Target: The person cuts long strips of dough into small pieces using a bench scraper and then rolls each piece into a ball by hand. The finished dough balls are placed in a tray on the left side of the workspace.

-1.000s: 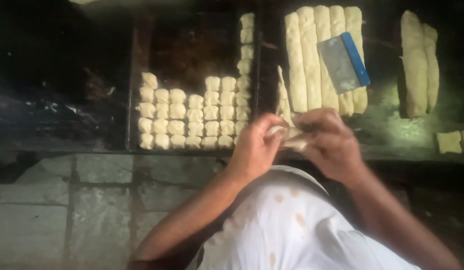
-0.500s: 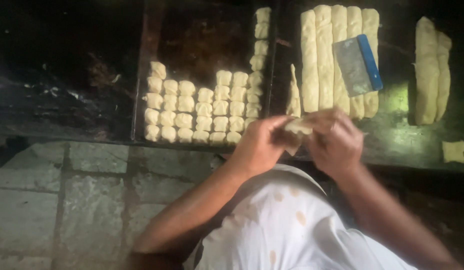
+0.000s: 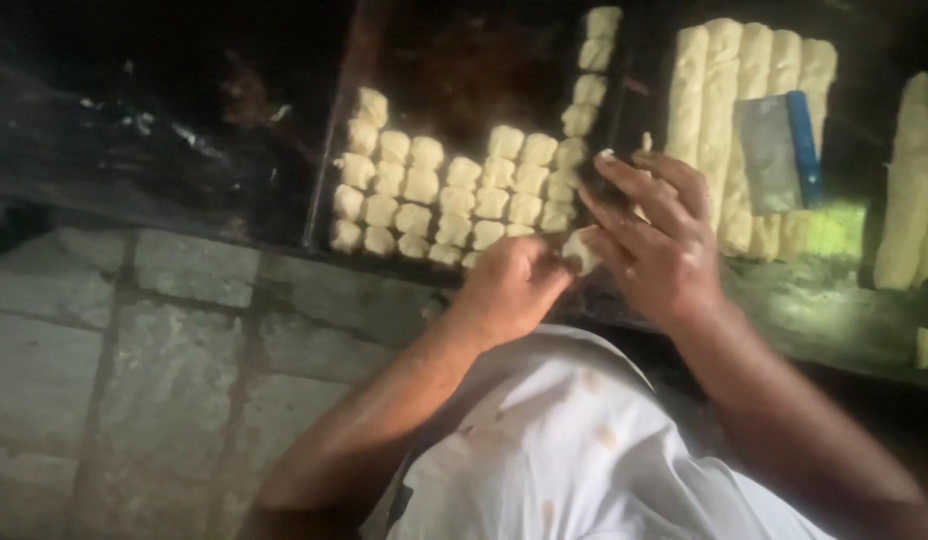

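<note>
Pinching a small dough piece, left hand and right hand meet at the near edge of the dark tray; cut dough pieces fill it, long dough rolls and scraper beyond.

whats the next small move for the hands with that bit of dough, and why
Probably set the dough piece, pinched between the left hand and right hand, into the tray beside the rows of dough pieces. The hands sit at the tray's near edge, and the far part of the tray looks bare.
</note>
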